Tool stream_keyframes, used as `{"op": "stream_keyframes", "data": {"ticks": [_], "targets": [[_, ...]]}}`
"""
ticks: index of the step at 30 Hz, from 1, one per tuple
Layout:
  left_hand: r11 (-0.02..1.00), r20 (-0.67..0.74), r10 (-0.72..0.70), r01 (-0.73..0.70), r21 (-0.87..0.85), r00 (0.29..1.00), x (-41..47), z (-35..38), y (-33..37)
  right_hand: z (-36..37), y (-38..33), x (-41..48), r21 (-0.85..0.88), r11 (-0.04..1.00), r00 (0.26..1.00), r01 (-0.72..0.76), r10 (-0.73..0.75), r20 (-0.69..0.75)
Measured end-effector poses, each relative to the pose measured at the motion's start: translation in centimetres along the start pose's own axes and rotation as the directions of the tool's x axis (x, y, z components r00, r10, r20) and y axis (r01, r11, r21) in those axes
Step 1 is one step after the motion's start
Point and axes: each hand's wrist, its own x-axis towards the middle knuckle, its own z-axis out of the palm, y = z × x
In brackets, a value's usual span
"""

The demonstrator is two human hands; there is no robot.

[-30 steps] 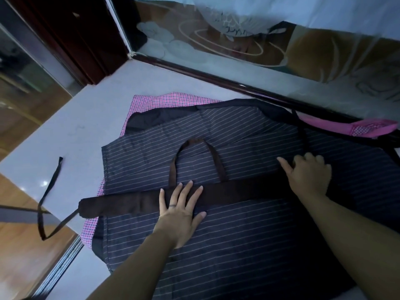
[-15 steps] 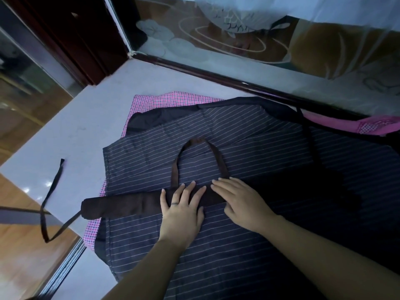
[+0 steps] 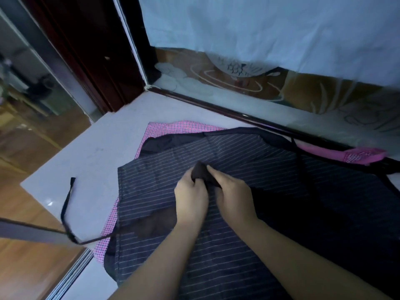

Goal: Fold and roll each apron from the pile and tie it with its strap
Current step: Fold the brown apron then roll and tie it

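1. Dark pinstriped apron (image 3: pixel 249 213) spread flat across the pale grey tabletop (image 3: pixel 91 161), covering most of the near half.
2. Brown folded band (image 3: pixel 202 173) bunched up at the middle of the striped cloth, lifted a little off it, pinched from both sides.
3. Left hand (image 3: pixel 191 199) closed on the left side of that brown bunch, fingers curled in, knuckles up.
4. Right hand (image 3: pixel 234 197) touching the left, closed on the right side of the same bunch, forefinger laid along its top edge.
5. Both forearms reaching in from the lower edge, meeting at the centre of the pile.
6. Blurred darker patch of cloth just left of the left wrist; too smeared to tell more.
7. Thin dark strap (image 3: pixel 67 213) trailing off the left edge of the apron, looping over bare tabletop and past the table's near-left corner.
8. Pink dotted apron (image 3: pixel 175 126) underneath, showing beyond the far-left corner of the striped one and again as a narrow strip along its left edge.
9. More pink cloth (image 3: pixel 355 155) poking out at the far right, crossed by another dark strap (image 3: pixel 300 156).
10. Plain black fabric (image 3: pixel 164 144) between the pink and the stripes at the far left.
11. Etched glass panel (image 3: pixel 238 83) with a fish motif along the far side, in a dark wooden frame; pale sheet (image 3: pixel 270 33) hanging above.
12. Wooden floor (image 3: pixel 26 269) at lower left.
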Motion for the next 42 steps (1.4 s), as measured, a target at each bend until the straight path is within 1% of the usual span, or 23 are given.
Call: {"op": "stream_keyframes", "data": {"ticks": [2, 5, 8, 10, 11, 14, 16, 18, 22, 24, 26, 28, 30, 32, 35, 38, 40, 41, 42], "targets": [[0.973, -0.014, -0.038, 0.034, -0.227, 0.999, -0.1, -1.1, 3.7, -1.7, -2.8, 2.2, 0.053, 0.999, 0.998, -0.003, 0.006, -0.062], [0.883, -0.004, -0.067, 0.057, -0.465, 0.998, -0.6, -3.6, 8.6, -5.7, -6.8, 4.9, 0.087, 0.994, 0.992, 0.067, -0.057, -0.116], [0.718, 0.082, -0.142, 0.159, -0.678, 0.987, -1.1, -5.9, 12.4, -9.2, -9.6, 6.2, 0.009, 0.986, 0.983, 0.168, -0.166, -0.078], [0.607, 0.136, -0.132, 0.189, -0.772, 0.982, -1.7, -7.5, 14.1, -11.3, -11.4, 6.7, -0.065, 0.972, 0.973, 0.226, -0.228, -0.026], [0.573, 0.154, -0.125, 0.198, -0.795, 0.98, -1.8, -8.1, 14.6, -12.1, -12.0, 6.9, -0.115, 0.962, 0.968, 0.249, -0.25, 0.009], [0.481, 0.222, -0.071, 0.229, -0.847, 0.972, -3.6, -10.3, 16.4, -14.4, -14.1, 6.5, -0.227, 0.919, 0.946, 0.322, -0.32, 0.048], [0.431, 0.292, -0.052, 0.286, -0.856, 0.955, -4.5, -11.2, 17.1, -15.5, -15.4, 6.2, -0.283, 0.88, 0.921, 0.381, -0.389, 0.03], [0.395, 0.323, -0.039, 0.312, -0.864, 0.945, -5.6, -12.2, 17.7, -16.1, -16.4, 5.9, -0.363, 0.827, 0.889, 0.43, -0.458, 0.011], [0.345, 0.369, -0.004, 0.347, -0.872, 0.93, -6.5, -13.4, 17.7, -15.2, -16.9, 5.3, -0.52, 0.735, 0.853, 0.435, -0.521, -0.023], [0.31, 0.38, 0.013, 0.357, -0.881, 0.925, -6.6, -14.0, 17.6, -14.6, -16.8, 5.1, -0.543, 0.71, 0.841, 0.449, -0.542, -0.013], [0.253, 0.386, 0.027, 0.367, -0.895, 0.922, -6.4, -14.9, 17.4, -14.5, -16.7, 5.0, -0.552, 0.691, 0.827, 0.467, -0.562, -0.004], [0.202, 0.38, 0.054, 0.362, -0.91, 0.924, -6.0, -16.2, 17.3, -15.1, -16.4, 5.4, -0.541, 0.699, 0.829, 0.469, -0.56, -0.005], [0.182, 0.357, 0.079, 0.339, -0.923, 0.931, -5.4, -17.4, 17.2, -15.9, -16.2, 6.0, -0.54, 0.716, 0.833, 0.443, -0.551, -0.047], [0.18, 0.347, 0.102, 0.325, -0.928, 0.932, -5.0, -17.9, 17.3, -16.3, -15.9, 6.6, -0.582, 0.695, 0.818, 0.422, -0.568, -0.086], [0.193, 0.388, 0.142, 0.359, -0.913, 0.91, -4.8, -17.7, 17.4, -16.0, -15.8, 6.9, -0.591, 0.696, 0.812, 0.408, -0.572, -0.113], [0.195, 0.422, 0.183, 0.388, -0.901, 0.888, -4.8, -17.2, 17.5, -15.1, -14.9, 6.4, -0.554, 0.726, 0.839, 0.408, -0.537, -0.085], [0.211, 0.434, 0.195, 0.394, -0.895, 0.88, -4.7, -17.0, 17.3, -15.1, -14.6, 5.7, -0.461, 0.789, 0.886, 0.406, -0.464, -0.014], [0.222, 0.443, 0.207, 0.399, -0.89, 0.872, -4.7, -16.9, 17.2, -15.5, -15.0, 5.4, -0.367, 0.845, 0.914, 0.389, -0.405, 0.036], [0.233, 0.458, 0.224, 0.409, -0.882, 0.86, -4.5, -16.9, 17.1, -15.8, -15.1, 5.5, -0.232, 0.913, 0.942, 0.337, -0.322, 0.1]]}}
